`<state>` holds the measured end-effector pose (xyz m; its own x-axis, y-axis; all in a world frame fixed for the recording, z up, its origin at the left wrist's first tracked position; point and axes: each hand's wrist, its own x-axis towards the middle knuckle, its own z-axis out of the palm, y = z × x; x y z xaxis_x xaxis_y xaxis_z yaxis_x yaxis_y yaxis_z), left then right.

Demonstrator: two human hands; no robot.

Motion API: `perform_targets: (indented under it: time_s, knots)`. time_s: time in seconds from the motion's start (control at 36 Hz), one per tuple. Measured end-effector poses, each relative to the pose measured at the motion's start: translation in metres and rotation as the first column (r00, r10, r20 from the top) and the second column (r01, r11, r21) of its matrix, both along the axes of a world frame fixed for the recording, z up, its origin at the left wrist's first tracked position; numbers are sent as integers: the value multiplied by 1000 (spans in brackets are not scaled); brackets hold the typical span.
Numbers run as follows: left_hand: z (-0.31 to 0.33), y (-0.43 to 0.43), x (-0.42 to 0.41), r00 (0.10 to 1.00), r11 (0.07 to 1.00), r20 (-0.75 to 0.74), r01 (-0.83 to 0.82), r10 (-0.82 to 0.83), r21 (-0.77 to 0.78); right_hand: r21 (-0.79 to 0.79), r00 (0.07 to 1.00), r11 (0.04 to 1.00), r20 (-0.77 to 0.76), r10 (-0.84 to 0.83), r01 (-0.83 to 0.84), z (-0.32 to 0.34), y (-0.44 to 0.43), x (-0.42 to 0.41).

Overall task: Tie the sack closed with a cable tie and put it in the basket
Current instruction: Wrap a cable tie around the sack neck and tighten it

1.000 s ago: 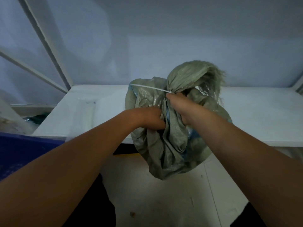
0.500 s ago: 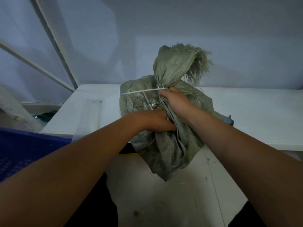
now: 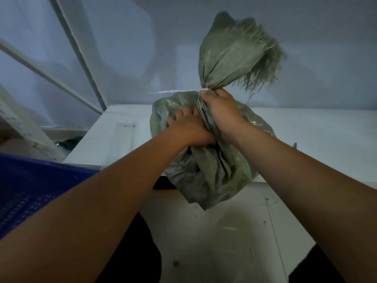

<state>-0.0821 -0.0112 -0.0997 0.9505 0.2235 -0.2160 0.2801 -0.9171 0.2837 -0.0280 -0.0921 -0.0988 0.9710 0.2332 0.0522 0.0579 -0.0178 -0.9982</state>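
A grey-green woven sack point(image 3: 206, 172) hangs in front of the white shelf, its lower part below the shelf's front edge. Its gathered neck stands up above my hands and ends in a frayed mouth point(image 3: 234, 54). A white cable tie point(image 3: 173, 91) sits round the neck, its long tail sticking out to the left. My right hand point(image 3: 220, 111) grips the neck just under the tie. My left hand point(image 3: 187, 127) holds the sack's body beside it, fingers spread into the fabric. The blue basket point(image 3: 30, 186) is at the lower left.
The white shelf point(image 3: 316, 135) runs across the middle, against a pale wall. A slanted white frame point(image 3: 81, 58) rises at the left. Pale floor point(image 3: 224, 242) lies below, with my dark trouser legs at the bottom edge.
Both hands have lifted the sack higher; its neck now stands upright well above the shelf. My left hand's fingers have opened out onto the sack's body. More of the blue basket shows.
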Motion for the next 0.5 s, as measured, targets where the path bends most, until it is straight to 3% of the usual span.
perform_targets:
  time_s: [0.08, 0.14, 0.19, 0.25, 0.36, 0.5]
  knots:
    - [7, -2, 8, 998, 998, 69, 3, 1, -68, 81, 999, 997, -30, 10, -7, 11, -9, 6]
    - [17, 1, 8, 998, 957, 18, 58, -55, -284, 100, 997, 995, -70, 34, -26, 15, -17, 7]
    - [23, 4, 5, 996, 805, -20, 54, -81, -590, 156, 989, 987, -136, 61, -39, 18, -26, 6]
    - [31, 7, 1, 994, 659, -53, 20, -91, -752, 249, 968, 967, -226, 111, -53, 20, -34, 4]
    - [38, 8, -2, 994, 471, -24, 28, -103, -881, 351, 931, 932, -305, 201, -86, 24, -48, -1]
    - [42, 2, 1, 990, 222, 116, 98, 74, -970, 460, 914, 885, -326, 243, -72, 19, -56, -3]
